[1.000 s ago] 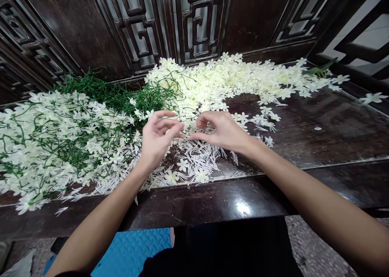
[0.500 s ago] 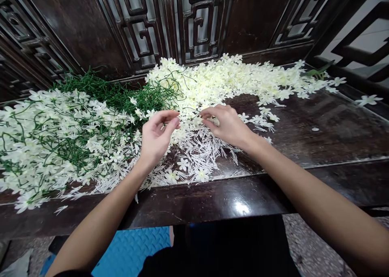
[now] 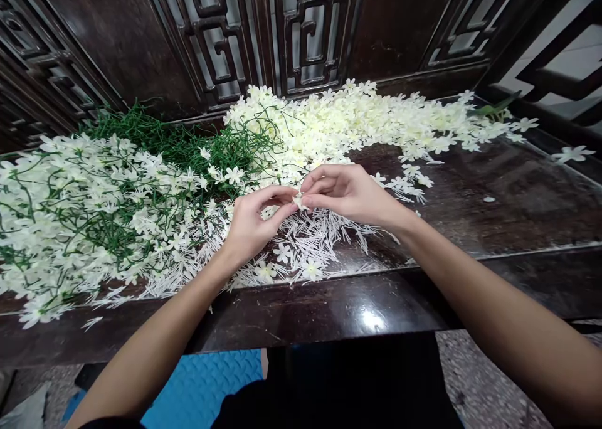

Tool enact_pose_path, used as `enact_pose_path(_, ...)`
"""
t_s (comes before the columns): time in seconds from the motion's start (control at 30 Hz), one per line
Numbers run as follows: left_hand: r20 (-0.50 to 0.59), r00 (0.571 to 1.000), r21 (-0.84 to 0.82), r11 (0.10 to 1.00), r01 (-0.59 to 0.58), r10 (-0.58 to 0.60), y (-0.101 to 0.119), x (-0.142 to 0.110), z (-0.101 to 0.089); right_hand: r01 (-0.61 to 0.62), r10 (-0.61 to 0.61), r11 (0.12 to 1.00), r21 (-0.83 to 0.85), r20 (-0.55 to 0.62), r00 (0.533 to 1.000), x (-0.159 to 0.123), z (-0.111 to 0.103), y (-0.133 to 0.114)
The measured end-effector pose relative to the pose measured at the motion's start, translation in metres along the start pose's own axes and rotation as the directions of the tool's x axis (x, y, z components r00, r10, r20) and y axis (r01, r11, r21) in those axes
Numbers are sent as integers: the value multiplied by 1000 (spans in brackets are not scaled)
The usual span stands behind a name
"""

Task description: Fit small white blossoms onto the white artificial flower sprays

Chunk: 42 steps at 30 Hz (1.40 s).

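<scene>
Between my two hands is a small white artificial flower (image 3: pixel 300 200), pinched by the fingertips from both sides. My left hand (image 3: pixel 261 216) holds it with thumb and forefinger from the left, while my right hand (image 3: pixel 345 194) grips it from the right. Under the hands lie many thin white stamen-like pieces (image 3: pixel 310 238) and a few loose blossoms (image 3: pixel 266 271). Behind them spreads a long heap of cream-white flower heads (image 3: pixel 357 121). To the left sit white flowers on green stems (image 3: pixel 94 203), with a tangle of bare green stems (image 3: pixel 160 137) behind.
Everything rests on a dark wooden bench seat (image 3: pixel 517 209) with a carved lattice back (image 3: pixel 310 34). A single flower (image 3: pixel 572 154) and a small white petal-like bit (image 3: pixel 489 199) lie at the right. A blue textured surface (image 3: pixel 207 385) shows below the front edge.
My hands have come together and moved slightly toward me from above the flower heap. A small white flower now shows between the fingertips.
</scene>
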State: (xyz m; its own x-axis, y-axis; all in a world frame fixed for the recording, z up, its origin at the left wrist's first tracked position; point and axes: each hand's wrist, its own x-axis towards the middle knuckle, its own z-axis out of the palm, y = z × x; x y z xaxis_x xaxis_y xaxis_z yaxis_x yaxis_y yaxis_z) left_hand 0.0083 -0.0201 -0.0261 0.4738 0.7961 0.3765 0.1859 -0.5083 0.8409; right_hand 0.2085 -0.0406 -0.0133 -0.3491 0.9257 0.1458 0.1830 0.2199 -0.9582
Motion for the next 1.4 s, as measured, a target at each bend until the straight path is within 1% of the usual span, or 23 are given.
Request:
enact_pose_path(0.1, -28, 998, -99, 994, 55, -58, 3, 2, 0, -1, 0, 999, -47, -11, 1000, 1, -1, -2)
enact_pose_path(0.17, -53, 994, -104, 991, 89, -95, 4, 3, -2, -4, 3, 990, -139, -9, 1000, 1, -2, -2)
enact_pose_path(0.27, -95, 987, -71, 990, 123, -130, 4, 4, -4, -2, 20, 952, -305, 53, 998, 2, -4, 2)
enact_pose_path(0.37, -109, 982, -93, 985, 142, -152, 3, 5, -6, 0, 52, 925, -381, 127, 990, 4, -4, 10)
enact_pose_path(0.43, -97, 981, -124, 980, 155, -167, 2, 5, -6, -1, 59, 925, -381, 141, 988, 4, -3, 12)
enact_pose_path(0.5, -81, 979, -148, 973, 174, -188, 1, 5, -5, 13, 32, 932, -361, 118, 993, 4, -2, 11)
enact_pose_path(0.6, -69, 969, -183, 958, 221, -237, -1, 4, -4, 30, -31, 953, -302, 0, 1000, 3, -3, 5)
enact_pose_path(0.67, -69, 963, -191, 951, 242, -259, -3, 4, -4, 34, -54, 974, -226, -83, 995, 1, -5, 0)
enact_pose_path(0.77, -58, 964, -153, 957, 248, -259, -5, 4, -4, 49, -60, 995, -84, -133, 989, 0, -5, -3)
enact_pose_path(0.87, -46, 967, -98, 965, 244, -250, -3, 4, -5, 80, -82, 997, -17, -147, 986, 0, -3, -3)
enact_pose_path(0.93, -40, 967, -91, 965, 248, -252, -1, 5, -4, 115, -119, 993, -32, -156, 981, 1, 0, -3)
enact_pose_path(1.03, -22, 969, -114, 964, 241, -245, 1, 5, -3, 176, -195, 978, -115, -179, 964, 2, 5, -1)
enact_pose_path(1.17, -15, 978, -145, 968, 206, -210, 1, 5, -1, 212, -265, 953, -218, -250, 931, 3, 10, 2)
enact_pose_path(1.27, -63, 971, -108, 968, 224, -232, 3, 5, 0, 301, -349, 928, -221, -226, 909, 4, 9, 6)
enact_pose_path(1.33, -99, 967, -76, 970, 230, -237, 4, 6, 1, 316, -355, 926, -206, -192, 915, 5, 8, 10)
enact_pose_path(1.4, -115, 968, -51, 975, 217, -222, 6, 7, 2, 300, -330, 935, -187, -159, 931, 6, 6, 12)
